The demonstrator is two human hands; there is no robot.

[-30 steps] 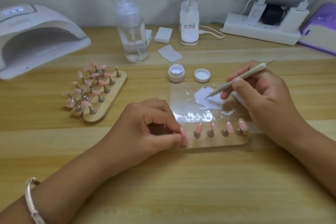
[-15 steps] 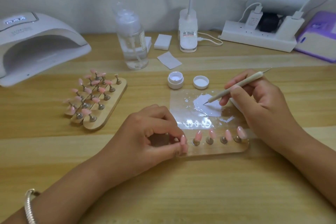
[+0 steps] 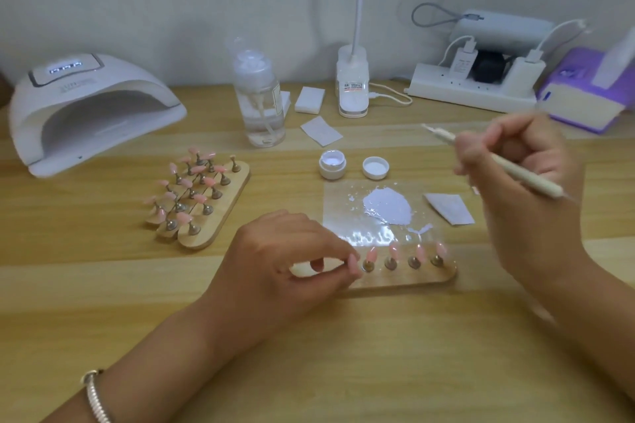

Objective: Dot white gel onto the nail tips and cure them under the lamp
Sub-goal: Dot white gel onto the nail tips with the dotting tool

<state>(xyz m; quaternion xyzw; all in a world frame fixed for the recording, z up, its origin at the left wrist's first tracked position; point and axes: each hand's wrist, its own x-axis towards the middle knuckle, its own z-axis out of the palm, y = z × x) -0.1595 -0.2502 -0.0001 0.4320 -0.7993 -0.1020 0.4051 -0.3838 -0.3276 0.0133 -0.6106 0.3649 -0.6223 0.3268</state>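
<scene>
The left hand (image 3: pixel 285 257) rests on the bench (image 3: pixel 343 354) with its fingers curled, thumb and forefinger pinching the leftmost nail tip (image 3: pixel 354 264) at the end of a wooden holder strip (image 3: pixel 409 280); the fingers hide that tip's stand. Four more pink nail tips (image 3: pixel 393 251) stand on metal pegs along the same strip, tilted away from the person. The right hand (image 3: pixel 515 182), blurred, is lifted above the bench with its fingers wrapped round a dotting tool (image 3: pixel 515 173), whose thin point aims up and to the left, well apart from the gel. The white gel (image 3: pixel 388 204) lies as a puddle on a clear sheet (image 3: pixel 336 213) just behind the strip, with smaller splashes around it. Behind the sheet the gel jar (image 3: pixel 332 165) stands open, its lid (image 3: pixel 375 167) just beside it. A folded wipe (image 3: pixel 450 208) lies at the sheet's right edge. To the left, stacked holder strips (image 3: pixel 220 216) carry many more pink tips, and the curing lamp (image 3: pixel 86 106) sits at the far left, its display lit and its mouth facing the bench. A pump bottle (image 3: pixel 259 103) stands behind.
</scene>
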